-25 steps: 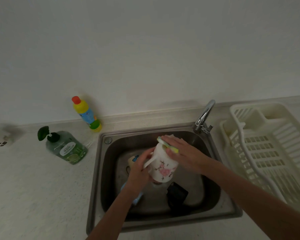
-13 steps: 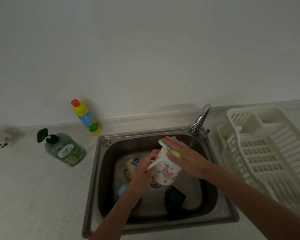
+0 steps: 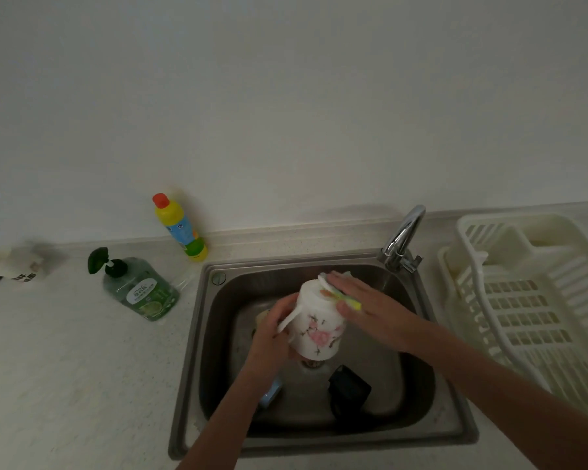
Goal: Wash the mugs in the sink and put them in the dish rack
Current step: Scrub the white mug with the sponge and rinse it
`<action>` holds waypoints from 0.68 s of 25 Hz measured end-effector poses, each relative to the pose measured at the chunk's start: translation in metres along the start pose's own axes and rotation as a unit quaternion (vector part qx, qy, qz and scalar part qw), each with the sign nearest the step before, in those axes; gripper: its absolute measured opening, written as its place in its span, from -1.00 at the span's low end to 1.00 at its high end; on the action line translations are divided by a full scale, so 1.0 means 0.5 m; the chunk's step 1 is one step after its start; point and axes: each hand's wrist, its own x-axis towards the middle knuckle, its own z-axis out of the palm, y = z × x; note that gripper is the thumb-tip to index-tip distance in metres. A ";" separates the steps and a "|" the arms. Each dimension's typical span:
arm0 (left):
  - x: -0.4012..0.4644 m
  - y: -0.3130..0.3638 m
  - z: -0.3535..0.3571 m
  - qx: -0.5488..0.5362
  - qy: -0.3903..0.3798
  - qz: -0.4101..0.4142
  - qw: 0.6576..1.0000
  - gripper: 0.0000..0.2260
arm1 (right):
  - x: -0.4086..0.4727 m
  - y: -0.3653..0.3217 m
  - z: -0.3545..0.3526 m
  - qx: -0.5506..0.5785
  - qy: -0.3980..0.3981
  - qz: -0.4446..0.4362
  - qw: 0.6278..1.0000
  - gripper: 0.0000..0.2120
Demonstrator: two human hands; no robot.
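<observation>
Mug, white with pink flowers, is held tilted above the sink. Left hand grips its handle side; right hand presses a sponge flat against it. Soapy ceramic could slip and strike the mugs below.

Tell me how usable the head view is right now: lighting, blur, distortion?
Head view: dim and underexposed overall; the black mug nearly merges with the dark sink. The white carton at far left is smeared. Wide-angle bending curves the dish rack. The floral mug stays readable; the faucet shows mild glare.
</observation>
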 end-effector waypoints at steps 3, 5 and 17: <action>-0.001 -0.003 -0.003 0.009 0.007 -0.002 1.000 -0.53 | -0.016 -0.038 0.035 -0.112 -0.007 -0.097 0.989 -0.44; -0.005 0.000 0.017 0.040 -0.005 -0.003 0.999 -0.57 | 0.016 -0.067 0.042 -0.183 0.018 -0.138 0.973 -0.49; -0.009 -0.006 0.017 -0.020 -0.034 -0.040 0.998 -0.59 | 0.043 -0.073 0.059 -0.168 0.023 -0.107 0.980 -0.50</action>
